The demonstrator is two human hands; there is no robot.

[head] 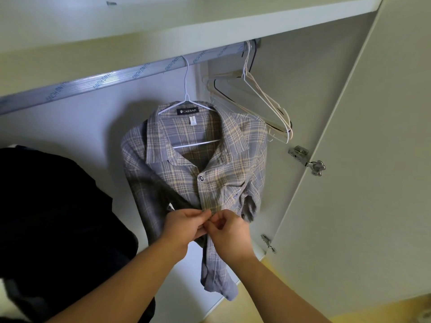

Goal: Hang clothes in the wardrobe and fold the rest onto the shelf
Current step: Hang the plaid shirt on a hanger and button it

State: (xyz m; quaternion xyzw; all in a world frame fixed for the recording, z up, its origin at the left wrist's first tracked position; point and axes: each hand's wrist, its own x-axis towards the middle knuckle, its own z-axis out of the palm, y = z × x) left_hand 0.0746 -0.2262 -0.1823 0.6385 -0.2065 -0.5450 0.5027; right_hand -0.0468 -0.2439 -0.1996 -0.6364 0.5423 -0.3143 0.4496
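Note:
A grey and beige plaid shirt (pixel 184 157) hangs on a white wire hanger (pixel 186 96) from the metal rail (pixel 112 76) inside the wardrobe. Its top button is fastened. My left hand (pixel 184 226) and my right hand (pixel 227 231) meet at the shirt's front placket below the chest pocket, both pinching the fabric edges together. What lies between my fingertips is hidden.
Several empty hangers (pixel 261 101) hang at the rail's right end. A dark garment (pixel 53 217) hangs at the left. A white shelf (pixel 186 24) runs above the rail. The open wardrobe door (pixel 373 159) stands at the right with its hinges (pixel 307 160).

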